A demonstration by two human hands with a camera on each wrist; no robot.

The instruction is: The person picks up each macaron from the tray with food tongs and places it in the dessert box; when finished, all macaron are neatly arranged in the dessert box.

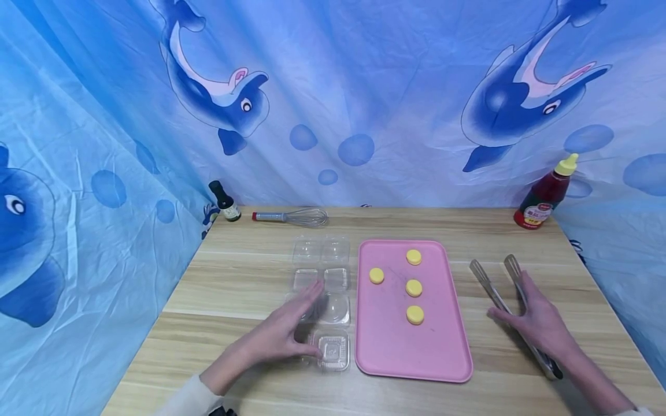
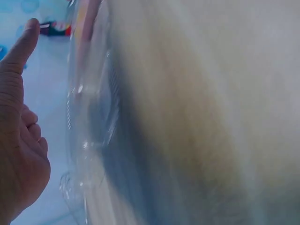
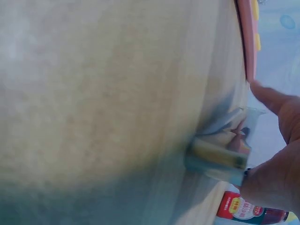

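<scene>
My left hand [image 1: 283, 332] hovers at the clear plastic boxes [image 1: 335, 350], its thumb and fingers spread apart over their left side. In the left wrist view the thumb and curled-in fingertips of that hand [image 2: 23, 154] hold nothing beside a clear box wall [image 2: 91, 117]. My right hand [image 1: 543, 323] is over the metal tongs [image 1: 496, 296], which lie spread on the table. Its thumb and fingers stand apart, on either side of the tong arms. Several round yellow macarons [image 1: 414, 288] sit on the pink tray [image 1: 385, 346] between the hands.
At the back lie a whisk [image 1: 307, 216] and a small dark bottle [image 1: 227, 202] on the left. A red sauce bottle with a yellow cap [image 1: 541, 199] stands at the back right. A blue dolphin-print curtain [image 1: 416, 86] borders the wooden table [image 1: 234, 306].
</scene>
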